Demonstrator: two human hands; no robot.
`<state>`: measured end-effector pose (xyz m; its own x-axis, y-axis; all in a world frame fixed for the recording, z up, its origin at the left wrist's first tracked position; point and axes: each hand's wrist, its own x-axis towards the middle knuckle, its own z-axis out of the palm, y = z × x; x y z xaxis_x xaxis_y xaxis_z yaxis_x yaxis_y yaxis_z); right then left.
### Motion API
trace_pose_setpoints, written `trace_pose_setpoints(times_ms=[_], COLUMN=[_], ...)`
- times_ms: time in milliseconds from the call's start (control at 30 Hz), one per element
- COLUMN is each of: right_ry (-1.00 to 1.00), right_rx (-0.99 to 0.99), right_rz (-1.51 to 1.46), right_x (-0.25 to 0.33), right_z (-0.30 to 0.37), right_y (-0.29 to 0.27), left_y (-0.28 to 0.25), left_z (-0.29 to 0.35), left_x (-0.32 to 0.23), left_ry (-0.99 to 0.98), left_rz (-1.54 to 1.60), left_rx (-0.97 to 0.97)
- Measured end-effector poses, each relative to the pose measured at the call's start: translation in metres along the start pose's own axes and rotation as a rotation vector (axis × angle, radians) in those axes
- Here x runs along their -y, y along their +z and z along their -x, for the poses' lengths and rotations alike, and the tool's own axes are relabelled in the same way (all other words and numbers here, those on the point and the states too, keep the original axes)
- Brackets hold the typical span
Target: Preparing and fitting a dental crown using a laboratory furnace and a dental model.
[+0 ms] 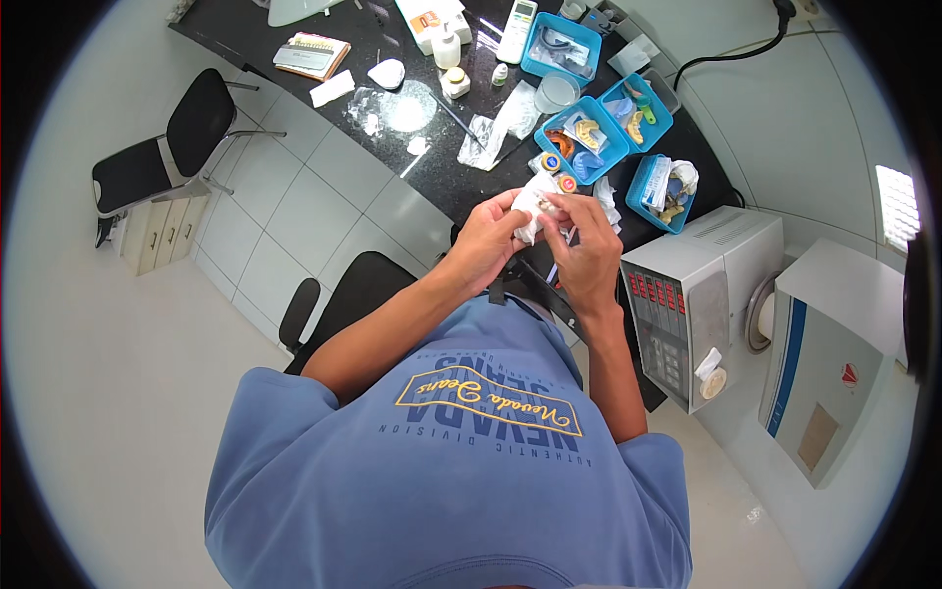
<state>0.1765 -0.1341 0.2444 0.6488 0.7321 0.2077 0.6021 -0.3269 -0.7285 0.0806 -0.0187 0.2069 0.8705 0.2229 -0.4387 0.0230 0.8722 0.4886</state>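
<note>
My left hand [483, 238] is closed on a crumpled white tissue [531, 200], held up in front of the counter's near edge. Facing it, my right hand [587, 243] pinches with thumb and fingers at the tissue. A small pale piece seems to lie between the right fingertips, too small to name. Just beyond the hands are two small round jars with orange rims, one with a blue top [550, 162] and one with a red top [566, 184]. A blue bin [610, 169] behind them holds dental models and a reddish-brown ring.
More blue bins [541, 70] line the dark counter [392, 147], with a clear cup [557, 92], a white bottle [446, 49], a brush [452, 116] and a notebook [312, 56]. A grey furnace-like machine [702, 265] stands at right. Black chairs [368, 285] are at left.
</note>
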Motion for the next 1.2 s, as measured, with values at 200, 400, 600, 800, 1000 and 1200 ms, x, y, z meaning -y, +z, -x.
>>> trace_pose_setpoints(times_ms=[200,400,600,800,1000,1200], right_ry=[0.329,0.552,0.645,0.776,0.920,0.952], right_rx=[-0.388,-0.432,-0.497,-0.687,-1.001,-1.483], right_rz=[-0.248,-0.225,-0.177,-0.132,-0.077,0.275], right_x=[0.004,-0.014,-0.010,-0.008,-0.006,0.038], right_z=[0.027,0.099,0.167,0.274,0.407,0.554], right_y=[-0.021,-0.038,-0.042,-0.065,-0.071,-0.074], left_y=[0.020,0.038,0.061,0.103,0.104,0.107], left_z=[0.003,0.006,0.018,0.043,0.067,0.106], left_x=[-0.010,-0.001,0.028,0.099,0.203,0.300], left_ry=[-0.063,-0.192,-0.283,-0.370,-0.467,-0.715], left_rz=[-0.052,-0.199,-0.307,-0.500,-0.747,-0.826], left_rx=[0.032,0.132,0.216,0.339,0.438,0.654])
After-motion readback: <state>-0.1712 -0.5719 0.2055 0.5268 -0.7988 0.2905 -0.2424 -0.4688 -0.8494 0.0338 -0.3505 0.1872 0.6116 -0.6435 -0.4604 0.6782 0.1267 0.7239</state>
